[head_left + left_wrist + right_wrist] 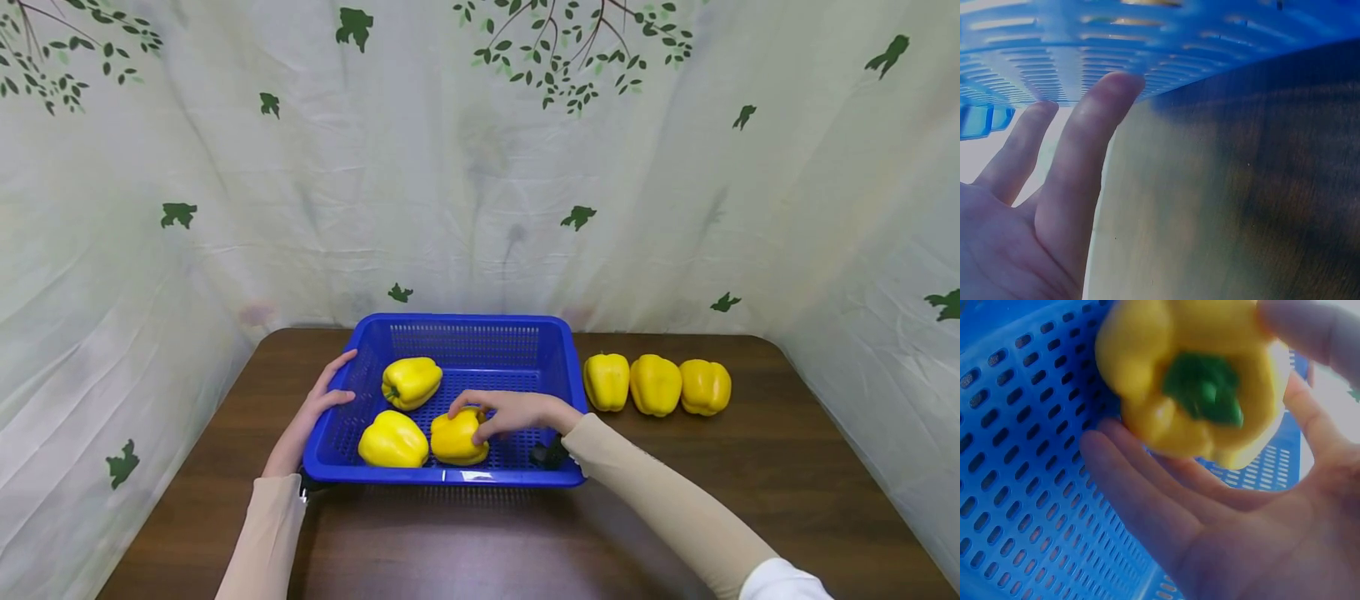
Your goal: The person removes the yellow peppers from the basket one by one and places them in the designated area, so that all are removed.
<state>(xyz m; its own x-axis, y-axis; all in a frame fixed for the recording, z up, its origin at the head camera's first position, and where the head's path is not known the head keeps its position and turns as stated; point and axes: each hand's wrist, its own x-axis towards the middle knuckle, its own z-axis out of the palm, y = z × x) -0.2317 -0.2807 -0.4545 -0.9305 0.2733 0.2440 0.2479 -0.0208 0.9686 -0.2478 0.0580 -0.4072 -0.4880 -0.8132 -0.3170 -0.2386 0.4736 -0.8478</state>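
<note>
A yellow bell pepper (452, 439) is in the grip of my right hand (513, 412), low inside the blue basket (461, 320). In the right wrist view its green stem (1207, 390) faces the camera, with thumb and fingers around its sides. Two more yellow peppers lie in the basket: one at the back left (412, 382), one at the front left (392, 440). My left hand (311, 410) touches the basket's left side from outside. The left wrist view shows its fingers (1082, 144) extended against the slotted wall (1110, 65).
Three yellow peppers, a left one (606, 382), a middle one (656, 386) and a right one (705, 387), stand in a row right of the basket. The brown wooden table (465, 550) meets a leaf-patterned cloth (480, 192) at the back and sides.
</note>
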